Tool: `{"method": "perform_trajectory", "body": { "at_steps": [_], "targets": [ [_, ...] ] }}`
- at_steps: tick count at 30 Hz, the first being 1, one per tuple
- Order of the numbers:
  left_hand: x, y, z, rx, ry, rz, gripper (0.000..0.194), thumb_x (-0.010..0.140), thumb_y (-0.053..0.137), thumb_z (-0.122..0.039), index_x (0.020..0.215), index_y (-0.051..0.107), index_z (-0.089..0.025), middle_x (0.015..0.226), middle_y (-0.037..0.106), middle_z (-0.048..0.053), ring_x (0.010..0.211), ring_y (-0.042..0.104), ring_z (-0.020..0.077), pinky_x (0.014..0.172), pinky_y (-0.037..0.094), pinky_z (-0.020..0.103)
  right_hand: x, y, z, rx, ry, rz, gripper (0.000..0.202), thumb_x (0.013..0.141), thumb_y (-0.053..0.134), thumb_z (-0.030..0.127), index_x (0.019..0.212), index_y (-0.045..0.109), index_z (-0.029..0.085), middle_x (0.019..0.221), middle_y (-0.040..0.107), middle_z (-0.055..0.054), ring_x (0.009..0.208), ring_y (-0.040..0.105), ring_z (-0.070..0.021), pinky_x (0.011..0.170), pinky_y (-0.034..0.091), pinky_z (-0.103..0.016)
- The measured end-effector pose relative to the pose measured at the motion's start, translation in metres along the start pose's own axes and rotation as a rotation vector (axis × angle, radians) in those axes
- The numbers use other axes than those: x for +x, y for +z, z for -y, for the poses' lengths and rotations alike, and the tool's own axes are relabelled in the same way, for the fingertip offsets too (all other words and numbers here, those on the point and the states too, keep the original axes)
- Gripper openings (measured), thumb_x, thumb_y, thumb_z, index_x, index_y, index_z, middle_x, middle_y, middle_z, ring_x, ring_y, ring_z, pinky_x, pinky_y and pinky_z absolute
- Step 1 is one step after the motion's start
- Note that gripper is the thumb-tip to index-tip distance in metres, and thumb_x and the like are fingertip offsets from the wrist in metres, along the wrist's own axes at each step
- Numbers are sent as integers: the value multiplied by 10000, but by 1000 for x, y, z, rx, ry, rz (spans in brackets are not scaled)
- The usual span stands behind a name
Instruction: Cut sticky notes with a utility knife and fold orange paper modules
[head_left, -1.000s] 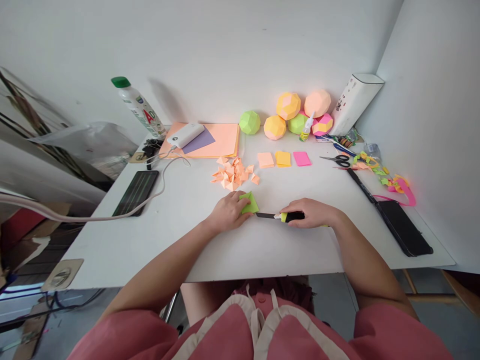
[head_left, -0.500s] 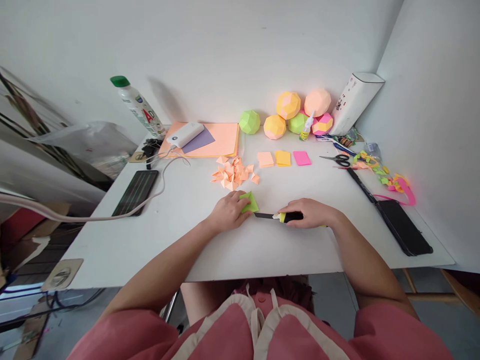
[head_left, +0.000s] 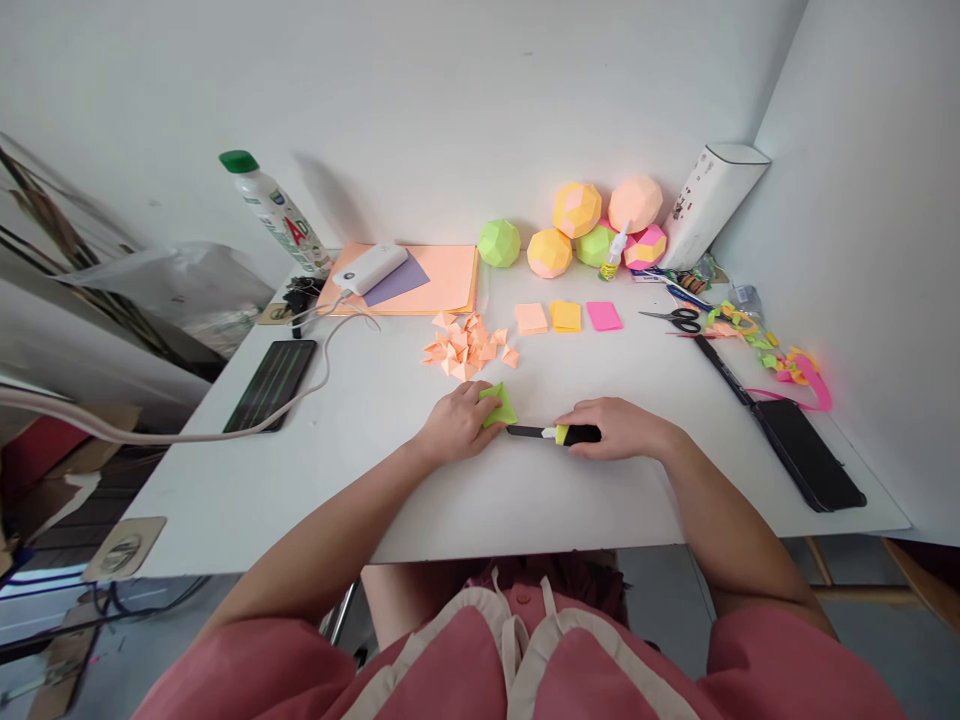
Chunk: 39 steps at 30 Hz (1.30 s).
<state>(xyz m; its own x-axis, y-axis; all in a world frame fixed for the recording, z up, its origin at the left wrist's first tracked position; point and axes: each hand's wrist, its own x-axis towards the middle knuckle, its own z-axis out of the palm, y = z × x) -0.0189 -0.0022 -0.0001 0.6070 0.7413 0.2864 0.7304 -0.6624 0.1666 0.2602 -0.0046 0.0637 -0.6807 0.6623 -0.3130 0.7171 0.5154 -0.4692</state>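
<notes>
1. On the desk (head_left: 480,510), front middle: left hand (head_left: 459,425) pins green paper (head_left: 503,408); a loose hold could let it skid.
2. Blade (head_left: 529,432) ends just beside that hand; a slip could nick it.
3. Right hand (head_left: 616,428), apart from left, clamped on cutter (head_left: 562,435).
4. Containers: far left, tall bottle (head_left: 275,212), contents hidden; rear right, small bottle (head_left: 611,262), contents unclear.

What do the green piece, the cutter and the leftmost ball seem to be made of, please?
Green piece: probably matt paper, being thin with crisp edges.
Cutter: thin, dull dark blade, likely metal; solid black and yellow handle, perhaps plastic, finish unclear.
Leftmost ball: seemingly matt paper, given its flat facets.
</notes>
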Motion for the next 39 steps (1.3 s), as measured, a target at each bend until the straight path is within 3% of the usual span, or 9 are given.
{"method": "perform_trajectory", "body": {
  "at_steps": [12, 20, 26, 39],
  "targets": [
    [0, 1, 0, 9, 5, -17, 271, 874, 447, -394, 965, 569, -169, 1088, 559, 124, 933, 558, 244, 701, 507, 366, 0, 5, 1, -36, 13, -3, 454, 802, 540, 376, 1237, 588, 255, 1072, 658, -64, 951, 602, -246, 790, 439, -327],
    [0, 3, -1, 38, 12, -15, 258, 896, 413, -340, 971, 596, -174, 1088, 557, 126, 943, 553, 242, 693, 514, 359, -1, 8, 20, -124, 72, 16, 460, 812, 524, 371, 1241, 577, 213, 1038, 653, -102, 901, 615, -254, 744, 439, -316],
    [1, 4, -4, 111, 27, -32, 231, 883, 428, -272, 969, 625, -186, 1079, 562, 128, 965, 542, 250, 667, 520, 340, -1, 16, 38, -240, 105, 50, 580, 853, 479, 373, 1396, 396, 187, 1003, 637, -118, 832, 624, -246, 680, 433, -297],
    [4, 1, -7, 83, 17, 15, 287, 896, 375, -256, 1007, 633, -197, 1064, 552, 136, 929, 524, 250, 635, 525, 365, 0, 41, 55, -370, 175, 6, 546, 872, 446, 395, 1369, 420, 169, 953, 648, -130, 754, 642, -241, 594, 435, -284]
  ]
}}
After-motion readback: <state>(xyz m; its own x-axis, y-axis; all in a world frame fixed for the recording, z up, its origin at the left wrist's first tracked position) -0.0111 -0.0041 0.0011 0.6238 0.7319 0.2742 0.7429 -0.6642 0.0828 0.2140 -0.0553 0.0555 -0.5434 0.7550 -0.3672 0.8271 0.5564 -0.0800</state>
